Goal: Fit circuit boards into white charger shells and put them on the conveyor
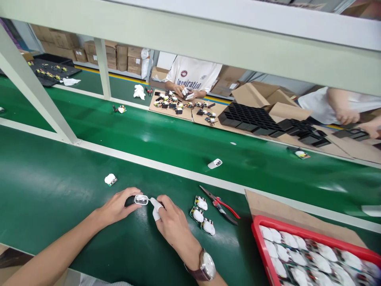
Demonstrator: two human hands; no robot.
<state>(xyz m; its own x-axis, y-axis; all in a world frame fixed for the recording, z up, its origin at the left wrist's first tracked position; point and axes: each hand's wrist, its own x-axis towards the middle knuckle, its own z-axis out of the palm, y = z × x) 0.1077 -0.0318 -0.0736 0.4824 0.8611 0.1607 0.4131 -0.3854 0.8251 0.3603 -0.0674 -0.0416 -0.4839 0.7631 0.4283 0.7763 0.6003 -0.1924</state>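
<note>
My left hand (120,204) is closed around a small charger housing (141,200), dark on its side with a white rim. Its open end faces me, and white filler and parts show inside. My right hand (171,222) has white finger covers and a wristwatch. Its covered fingers are drawn together at the housing's right edge; whether something small is between them I cannot make out. One white-topped circuit board (110,180) lies beyond my left hand. To the right of my right hand lie three similar boards (197,215) and red-handled long-nose pliers (218,203).
A red tray (258,234) of white-topped boards stands at right on cardboard (276,206). Across the green conveyor (166,137), carrying a white housing (214,163), two people work near black trays (250,119). A slanted frame post (38,79) rises at left.
</note>
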